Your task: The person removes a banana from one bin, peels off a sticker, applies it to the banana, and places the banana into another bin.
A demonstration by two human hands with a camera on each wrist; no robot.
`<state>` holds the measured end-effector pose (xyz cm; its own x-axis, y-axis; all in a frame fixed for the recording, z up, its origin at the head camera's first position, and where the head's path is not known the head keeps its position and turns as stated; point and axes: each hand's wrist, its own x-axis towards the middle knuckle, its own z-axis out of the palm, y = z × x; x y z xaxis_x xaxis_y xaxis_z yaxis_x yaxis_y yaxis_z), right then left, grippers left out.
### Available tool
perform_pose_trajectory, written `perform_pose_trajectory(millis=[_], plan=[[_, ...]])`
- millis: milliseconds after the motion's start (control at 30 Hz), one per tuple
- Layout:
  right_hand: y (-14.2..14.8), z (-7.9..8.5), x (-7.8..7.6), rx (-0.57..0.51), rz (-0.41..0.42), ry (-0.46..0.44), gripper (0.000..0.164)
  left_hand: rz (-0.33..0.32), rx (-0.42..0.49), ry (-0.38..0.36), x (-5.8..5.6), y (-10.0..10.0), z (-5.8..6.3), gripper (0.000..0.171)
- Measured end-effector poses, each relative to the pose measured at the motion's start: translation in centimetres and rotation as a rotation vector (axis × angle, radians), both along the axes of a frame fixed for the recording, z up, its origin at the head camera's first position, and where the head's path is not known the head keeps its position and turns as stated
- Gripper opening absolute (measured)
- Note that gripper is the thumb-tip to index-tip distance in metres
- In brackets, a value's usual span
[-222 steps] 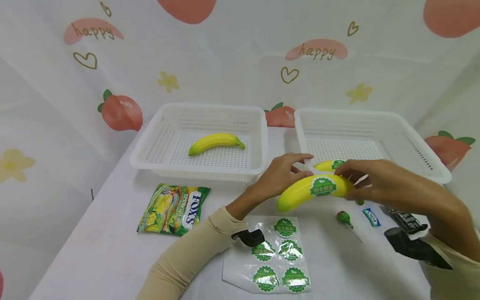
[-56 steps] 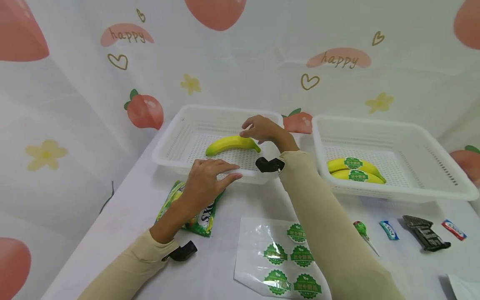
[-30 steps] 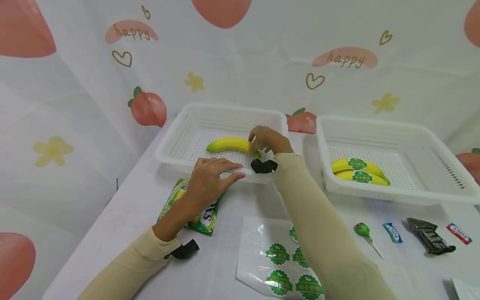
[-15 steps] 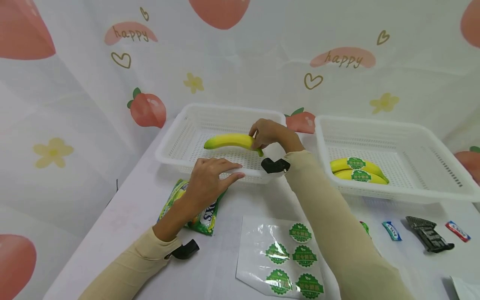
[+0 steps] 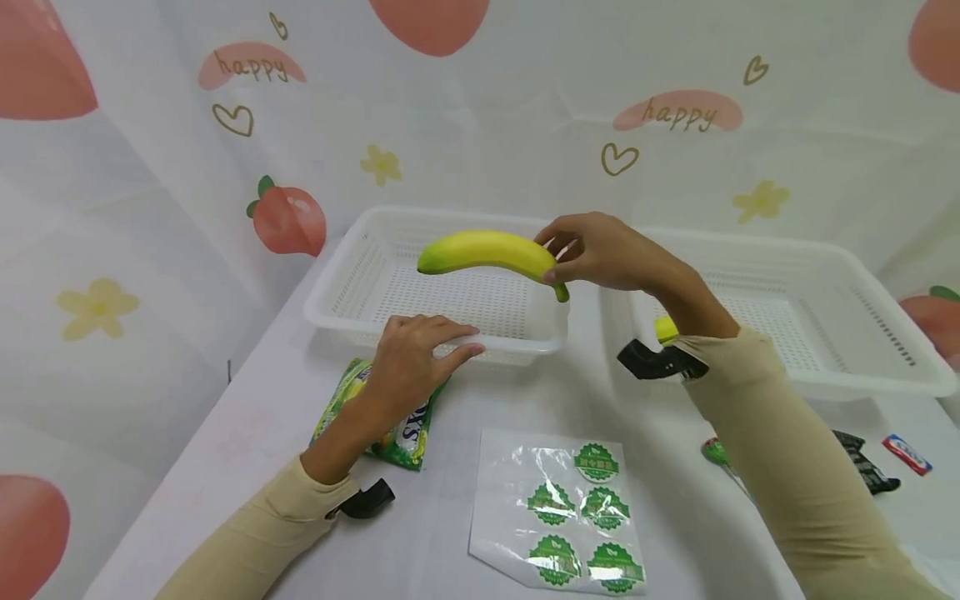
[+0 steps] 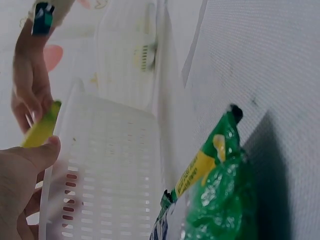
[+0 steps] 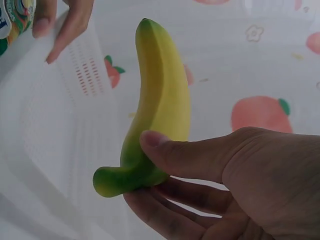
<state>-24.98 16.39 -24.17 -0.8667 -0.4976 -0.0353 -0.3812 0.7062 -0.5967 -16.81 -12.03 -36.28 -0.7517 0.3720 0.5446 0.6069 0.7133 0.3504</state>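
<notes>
In the head view my right hand [image 5: 607, 250] pinches a yellow banana [image 5: 487, 250] near its green stem, thumb on one side and fingers on the other. The banana is raised above the left white basket [image 5: 540, 343], and no sticker shows on its visible sides. My left hand [image 5: 412, 358] holds that basket's front rim; through the wall holes in the left wrist view its fingers [image 6: 70, 195] show on the inner side. Below lies a sheet of green round stickers [image 5: 510, 467]. Another banana [image 5: 665, 329] shows partly in the right white basket [image 5: 840, 383], mostly hidden by my right arm.
A green candy bag [image 5: 405, 442] lies partly beneath my left hand. On the right of the table are a lollipop [image 5: 714, 451], a black wrapped packet [image 5: 866, 467] and a small red-blue candy [image 5: 907, 454]. A patterned cloth [image 5: 525, 125] hangs behind the baskets.
Earlier, a stickered banana was placed in the right basket. Since then my right hand has taken hold of the plain banana in the left basket and raised it, moving right. My left hand stays put.
</notes>
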Motion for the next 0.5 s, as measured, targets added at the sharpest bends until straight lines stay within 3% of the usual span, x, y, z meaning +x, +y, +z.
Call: perform_pose_trajectory(millis=[233,500], plan=[[4.0,-0.6,4.9,-0.030,-0.007,0.055,0.040,0.003,0.010,0.004,-0.1,0.0,0.0,0.030],[7.3,-3.8,9.4,-0.011,0.005,0.028,0.042,0.014,-0.013,-0.017,0.0,0.1,0.0,0.032]])
